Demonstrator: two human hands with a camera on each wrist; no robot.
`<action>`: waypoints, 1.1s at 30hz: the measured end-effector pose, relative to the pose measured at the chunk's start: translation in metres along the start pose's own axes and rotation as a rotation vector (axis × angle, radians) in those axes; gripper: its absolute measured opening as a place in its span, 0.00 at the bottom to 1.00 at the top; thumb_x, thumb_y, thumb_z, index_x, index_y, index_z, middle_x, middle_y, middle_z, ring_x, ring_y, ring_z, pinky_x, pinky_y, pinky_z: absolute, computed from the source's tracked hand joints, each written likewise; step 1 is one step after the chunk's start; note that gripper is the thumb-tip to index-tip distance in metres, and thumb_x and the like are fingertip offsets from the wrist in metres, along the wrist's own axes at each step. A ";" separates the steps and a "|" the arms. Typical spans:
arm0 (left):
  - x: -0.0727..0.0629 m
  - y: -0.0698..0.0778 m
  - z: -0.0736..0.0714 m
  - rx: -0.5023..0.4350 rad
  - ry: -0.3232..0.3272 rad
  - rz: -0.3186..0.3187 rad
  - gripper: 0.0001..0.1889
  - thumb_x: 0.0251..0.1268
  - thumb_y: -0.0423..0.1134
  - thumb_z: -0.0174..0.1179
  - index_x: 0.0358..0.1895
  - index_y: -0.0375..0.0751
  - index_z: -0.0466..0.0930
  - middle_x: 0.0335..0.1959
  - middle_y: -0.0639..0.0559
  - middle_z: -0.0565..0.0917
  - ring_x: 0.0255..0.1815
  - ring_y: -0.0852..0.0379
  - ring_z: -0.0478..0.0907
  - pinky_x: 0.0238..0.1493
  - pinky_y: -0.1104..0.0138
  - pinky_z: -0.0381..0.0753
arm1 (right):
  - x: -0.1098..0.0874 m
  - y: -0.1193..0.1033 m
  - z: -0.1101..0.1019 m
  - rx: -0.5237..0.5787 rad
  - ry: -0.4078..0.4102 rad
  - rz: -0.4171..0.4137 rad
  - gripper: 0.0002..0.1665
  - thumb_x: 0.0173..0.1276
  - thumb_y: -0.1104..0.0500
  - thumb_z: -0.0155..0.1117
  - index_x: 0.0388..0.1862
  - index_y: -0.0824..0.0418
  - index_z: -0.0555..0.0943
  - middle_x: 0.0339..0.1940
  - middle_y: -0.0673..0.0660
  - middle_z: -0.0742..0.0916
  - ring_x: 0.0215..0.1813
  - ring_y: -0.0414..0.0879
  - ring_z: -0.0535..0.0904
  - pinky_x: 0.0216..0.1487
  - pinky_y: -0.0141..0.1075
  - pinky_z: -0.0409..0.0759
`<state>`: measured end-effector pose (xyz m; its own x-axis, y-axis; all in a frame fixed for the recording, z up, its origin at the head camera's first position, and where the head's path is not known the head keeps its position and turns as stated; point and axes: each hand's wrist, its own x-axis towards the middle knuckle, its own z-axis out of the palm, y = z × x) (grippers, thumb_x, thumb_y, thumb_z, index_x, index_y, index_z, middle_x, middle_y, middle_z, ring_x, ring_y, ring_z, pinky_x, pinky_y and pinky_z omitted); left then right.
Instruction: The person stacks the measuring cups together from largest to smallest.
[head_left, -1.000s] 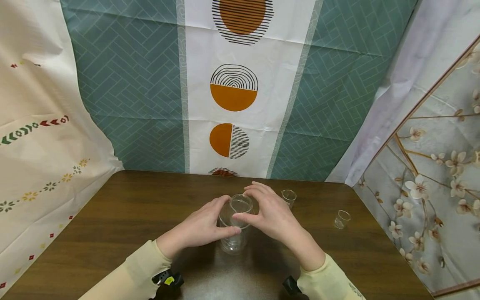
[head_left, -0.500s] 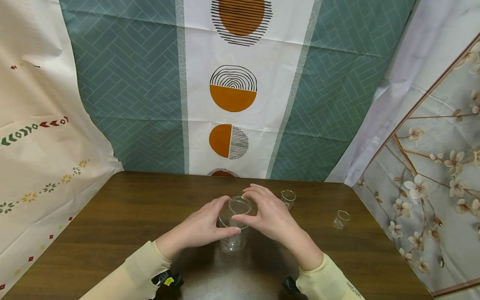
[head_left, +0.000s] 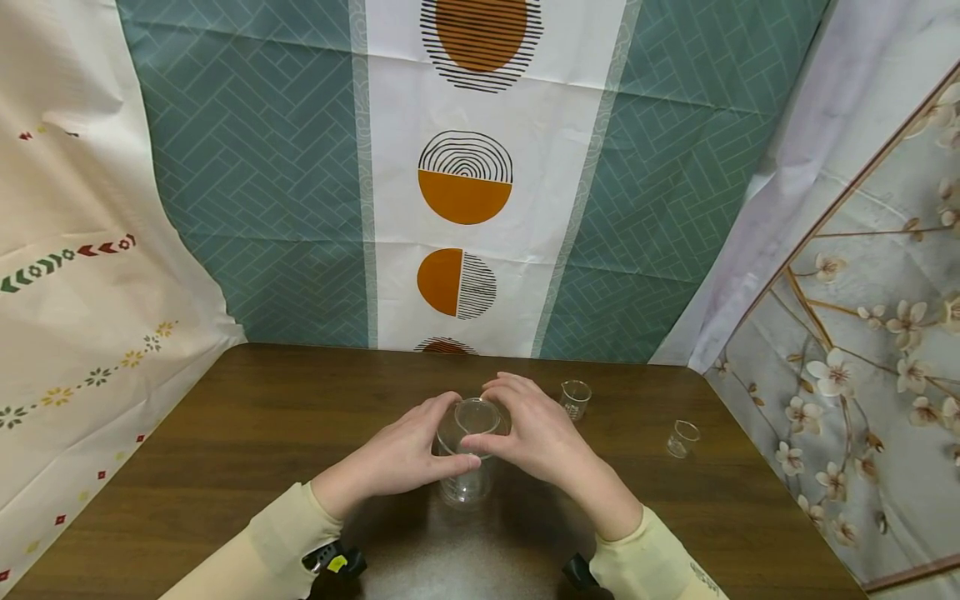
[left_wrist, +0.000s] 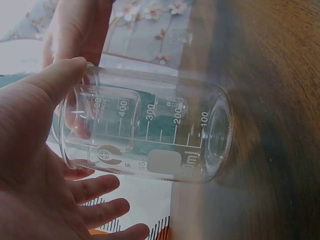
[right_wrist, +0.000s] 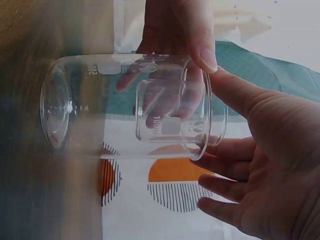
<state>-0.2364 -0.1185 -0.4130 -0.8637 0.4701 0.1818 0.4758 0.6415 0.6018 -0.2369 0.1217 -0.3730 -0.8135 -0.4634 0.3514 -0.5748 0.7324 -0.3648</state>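
Note:
A large clear glass beaker (head_left: 462, 490) with white volume marks stands upright on the brown table. My left hand (head_left: 393, 450) holds it near the rim, thumb on the near side and fingers round the far side. In the right wrist view a smaller beaker (right_wrist: 172, 125), marked 100 ml, is partly inside the large one, its rim sticking out above the large rim. My right hand (head_left: 540, 437) pinches that smaller beaker by its rim between thumb and fingers. Its base hangs well above the large beaker's bottom (left_wrist: 217, 135).
Two more small glass beakers stand to the right: one (head_left: 576, 400) just beyond my right hand, another (head_left: 682, 439) farther right. A patterned cloth (head_left: 465, 283) hangs behind the table's back edge, with more cloth at both sides.
My right hand has lowered the smaller beaker a little deeper into the large one. The left hand and the large beaker stay in place.

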 end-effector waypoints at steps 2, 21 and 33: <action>0.000 0.000 0.000 0.001 0.001 0.001 0.46 0.67 0.70 0.72 0.78 0.47 0.69 0.67 0.53 0.79 0.56 0.54 0.78 0.53 0.50 0.82 | 0.000 0.000 0.000 0.004 -0.004 0.001 0.39 0.62 0.37 0.86 0.63 0.59 0.87 0.69 0.52 0.87 0.82 0.51 0.71 0.73 0.52 0.77; -0.001 -0.001 0.000 0.005 -0.003 0.002 0.49 0.68 0.72 0.70 0.80 0.44 0.67 0.73 0.50 0.77 0.68 0.49 0.77 0.62 0.45 0.81 | 0.002 0.007 0.005 0.058 -0.054 0.016 0.39 0.64 0.36 0.85 0.63 0.59 0.88 0.72 0.54 0.85 0.81 0.52 0.72 0.74 0.53 0.76; -0.001 0.000 -0.001 -0.002 0.004 0.016 0.47 0.68 0.71 0.71 0.78 0.46 0.68 0.68 0.52 0.79 0.65 0.50 0.78 0.60 0.46 0.81 | 0.003 0.009 0.008 0.063 -0.071 0.006 0.37 0.64 0.38 0.86 0.63 0.59 0.88 0.71 0.54 0.85 0.83 0.53 0.71 0.76 0.53 0.74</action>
<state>-0.2359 -0.1196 -0.4128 -0.8568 0.4776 0.1943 0.4889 0.6330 0.6002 -0.2446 0.1229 -0.3818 -0.8198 -0.4951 0.2877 -0.5726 0.7034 -0.4212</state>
